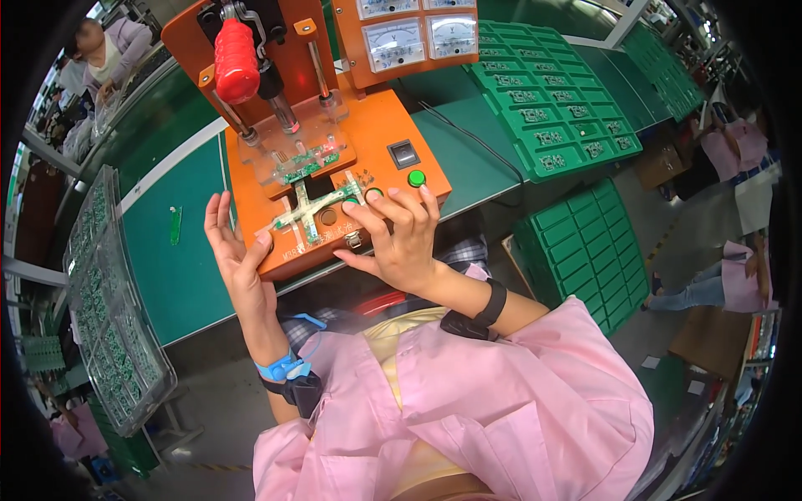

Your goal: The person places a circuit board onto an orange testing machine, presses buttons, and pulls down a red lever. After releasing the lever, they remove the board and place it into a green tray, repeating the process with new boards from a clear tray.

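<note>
In front of me stands an orange test fixture point(380, 125) with a red-handled toggle clamp point(238, 67). A clear plate point(261, 163) sits under the clamp, and a small green circuit board point(311, 164) shows at it. Crossed strips of pale tape point(305, 209) lie on the fixture's front part. My left hand point(242, 263) is at the fixture's left front corner, fingers stretched, thumb against the edge, holding nothing. My right hand point(401, 238) rests spread over the right front, fingertips by round buttons, thumb near a metal latch point(353, 240). A green button point(417, 178) stays visible beyond the fingers.
Behind the fixture is an orange panel of dial meters point(397, 43). Green trays of circuit boards point(535, 96) lie right, with stacked green trays point(585, 246) below. A clear tray of boards point(117, 334) stands left. A narrow green board point(175, 225) lies on the green table point(180, 288).
</note>
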{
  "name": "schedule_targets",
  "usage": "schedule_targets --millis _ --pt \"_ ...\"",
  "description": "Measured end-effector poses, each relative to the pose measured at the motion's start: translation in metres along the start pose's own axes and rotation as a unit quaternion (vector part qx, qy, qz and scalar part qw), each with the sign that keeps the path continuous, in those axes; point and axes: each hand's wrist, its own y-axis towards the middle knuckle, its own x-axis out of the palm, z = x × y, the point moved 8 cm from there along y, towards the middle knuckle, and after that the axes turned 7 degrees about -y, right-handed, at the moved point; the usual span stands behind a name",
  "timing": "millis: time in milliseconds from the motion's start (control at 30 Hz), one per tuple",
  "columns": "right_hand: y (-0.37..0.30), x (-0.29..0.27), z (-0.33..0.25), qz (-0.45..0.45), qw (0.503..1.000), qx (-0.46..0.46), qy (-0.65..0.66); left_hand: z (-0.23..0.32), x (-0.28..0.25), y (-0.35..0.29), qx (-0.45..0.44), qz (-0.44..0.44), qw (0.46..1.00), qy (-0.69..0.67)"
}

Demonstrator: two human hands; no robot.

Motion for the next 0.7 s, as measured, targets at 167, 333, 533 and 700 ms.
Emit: schedule_targets --millis 167,333,533,700 --pt "0.005 -0.008 -0.001 -0.03 1.0 0.0 0.008 -0.004 -0.006 0.0 0.0 -0.001 1.0 -0.008" --pt "0.041 -0.027 0.02 -0.125 0.989 0.005 0.084 -0.01 -0.012 -0.003 -0.005 0.007 0.999 -0.034" --pt "0.051 0.056 0.121 -0.228 0.846 0.28 0.393 -0.009 -0.007 -0.001 -0.001 0.001 1.0 -0.026" --pt "0.056 0.053 0.121 -0.205 0.87 0.308 0.325 -0.009 -0.007 -0.003 -0.005 -0.009 1.0 -0.021"
